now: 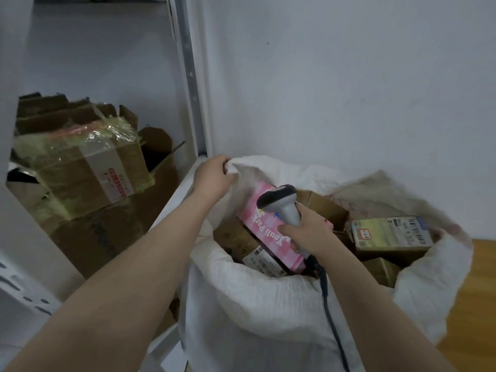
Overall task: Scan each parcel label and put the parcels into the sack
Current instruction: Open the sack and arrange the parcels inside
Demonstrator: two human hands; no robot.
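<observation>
A white woven sack (257,304) stands open on the floor, filled with several cardboard parcels. My left hand (214,175) grips the sack's far-left rim and holds it up. My right hand (308,229) grips a grey barcode scanner (281,202) by its handle, its cable trailing down over the sack. That same hand also holds a pink checked box (265,232) printed "Youli Park", which sits tilted inside the sack's mouth. A brown parcel with a barcode label (391,233) lies at the sack's right side. Another labelled box (264,260) shows under the pink one.
Worn cardboard boxes wrapped in tape (80,167) are stacked on a white metal shelf at the left. A shelf upright (192,76) stands just behind the sack. White wall behind; wooden floor (475,304) at the right.
</observation>
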